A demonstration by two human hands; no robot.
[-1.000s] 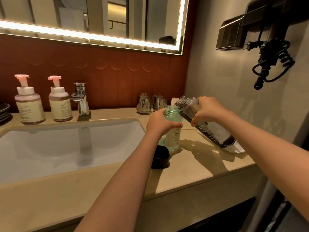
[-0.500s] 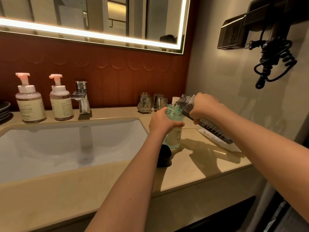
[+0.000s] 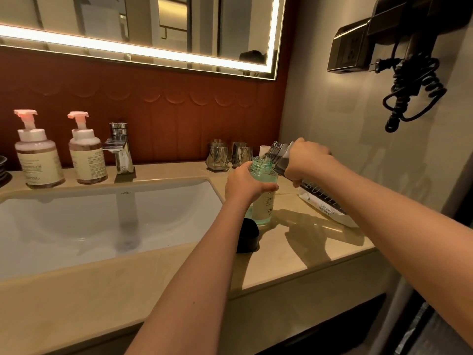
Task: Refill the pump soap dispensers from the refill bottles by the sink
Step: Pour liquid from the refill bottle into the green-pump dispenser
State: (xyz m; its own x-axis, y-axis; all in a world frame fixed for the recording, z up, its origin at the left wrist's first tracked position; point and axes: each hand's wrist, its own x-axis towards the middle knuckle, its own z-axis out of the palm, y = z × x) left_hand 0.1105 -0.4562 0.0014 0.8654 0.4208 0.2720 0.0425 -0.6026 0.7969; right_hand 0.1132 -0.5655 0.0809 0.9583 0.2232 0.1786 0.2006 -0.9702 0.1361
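Centre frame, on the desk right of the sink, the left hand has its grip curled round an uncapped teal dispenser bottle. The right hand, grip closed round a dark refill bottle, tilts its mouth at the open teal neck. Two pump dispensers stand at left.

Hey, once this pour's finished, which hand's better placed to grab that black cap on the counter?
Probably the left. The left hand holds the green bottle upright, and the black cap sits right beside its forearm. The right hand grips the tilted refill bottle, farther from it.
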